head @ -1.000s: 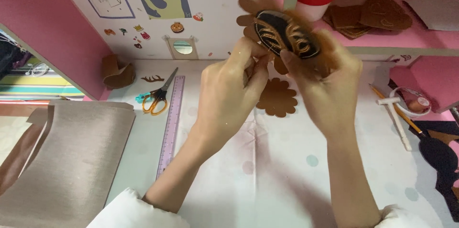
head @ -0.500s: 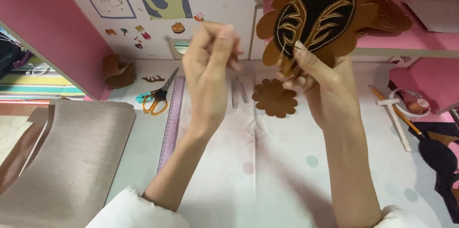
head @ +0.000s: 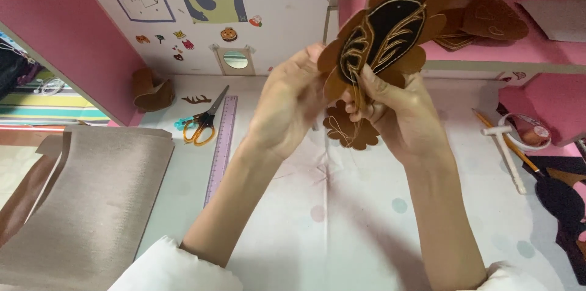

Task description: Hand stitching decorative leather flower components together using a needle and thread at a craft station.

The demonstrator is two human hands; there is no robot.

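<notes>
leather piece (head: 390, 32): brown scalloped edge | black centre | tan stitched lines

A single head-worn camera gives the only view, so no second view shares any of the scene. It looks forward and down from above the person's forearms, which enter from the bottom edge, onto the counter (head: 366, 230). It sits close: the hands, left hand (head: 287, 108) and right hand (head: 400, 114), fill the middle of the frame. The view faces the white back wall (head: 293, 16), with the pink shelf (head: 525, 53) at upper right.
</notes>
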